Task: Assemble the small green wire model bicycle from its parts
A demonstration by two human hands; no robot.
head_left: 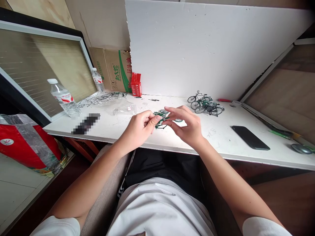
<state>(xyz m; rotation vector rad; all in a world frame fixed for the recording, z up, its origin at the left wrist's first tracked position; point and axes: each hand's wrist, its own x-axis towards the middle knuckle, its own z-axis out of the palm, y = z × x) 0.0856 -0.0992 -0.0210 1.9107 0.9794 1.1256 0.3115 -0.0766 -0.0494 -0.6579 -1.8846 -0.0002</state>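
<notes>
Left hand (137, 129) and right hand (188, 128) are pinched onto a half-built green model bicycle (161, 118); finished model bicycles (205, 105) are stood behind, parts sprues (105, 97) apparently left unused.

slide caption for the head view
Left hand and right hand hold a green model bicycle over a white table, near finished bicycles and a black phone.

Illegible print on cardboard box (110, 69)
</notes>
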